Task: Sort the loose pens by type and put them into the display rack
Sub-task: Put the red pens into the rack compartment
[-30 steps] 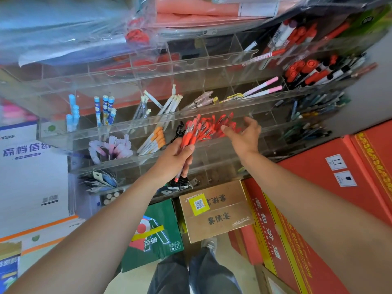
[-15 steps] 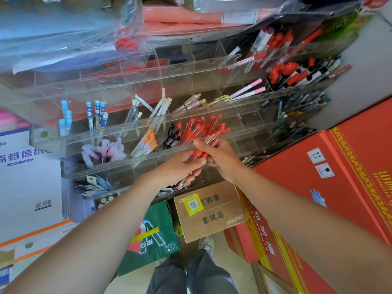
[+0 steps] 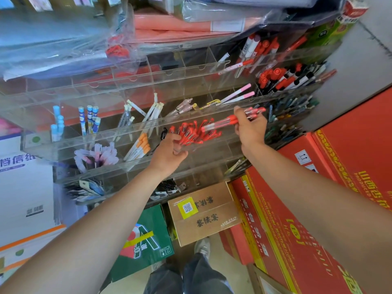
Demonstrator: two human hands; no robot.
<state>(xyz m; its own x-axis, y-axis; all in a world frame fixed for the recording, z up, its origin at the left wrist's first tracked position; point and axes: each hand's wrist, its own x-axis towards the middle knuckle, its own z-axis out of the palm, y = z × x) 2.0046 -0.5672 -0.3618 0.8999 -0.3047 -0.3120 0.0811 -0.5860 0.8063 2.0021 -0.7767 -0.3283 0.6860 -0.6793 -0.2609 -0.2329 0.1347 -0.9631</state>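
At three o'clock on the rack, my right hand pinches several red pens crosswise; my left hand, apart at eight o'clock, touches the racked bunch, grip unclear. Cardboard boxes stand below.

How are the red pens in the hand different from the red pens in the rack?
The held red pens are only a few; the racked red pens are a big bunch. The held red pens lie nearly sideways, gripped by the right hand in front of the rack; the racked red pens lean upward inside one compartment of the clear display rack. Both look like the same red-capped type.
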